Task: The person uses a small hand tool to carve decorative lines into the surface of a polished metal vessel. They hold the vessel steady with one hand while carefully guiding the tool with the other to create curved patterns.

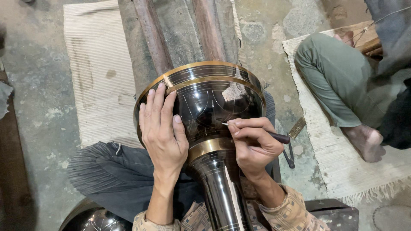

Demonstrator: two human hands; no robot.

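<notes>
Your left hand (162, 132) lies flat on the dark metal vase (205, 128), fingers released and spread over its bowl at nine o'clock. Your right hand (254, 145) has its fingers clenched around an engraving tool (257, 130), tip touching the bowl at centre. The vase lies across your lap, mouth toward twelve o'clock. A few curved lines are scratched in; most of the dark surface looks uncut. Another person's leg (338, 81) rests at two o'clock.

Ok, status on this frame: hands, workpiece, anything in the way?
Left hand flat on black brass-banded vase. Right hand pinches engraving tool, tip on the vase. Seated person's leg apart at right.
</notes>
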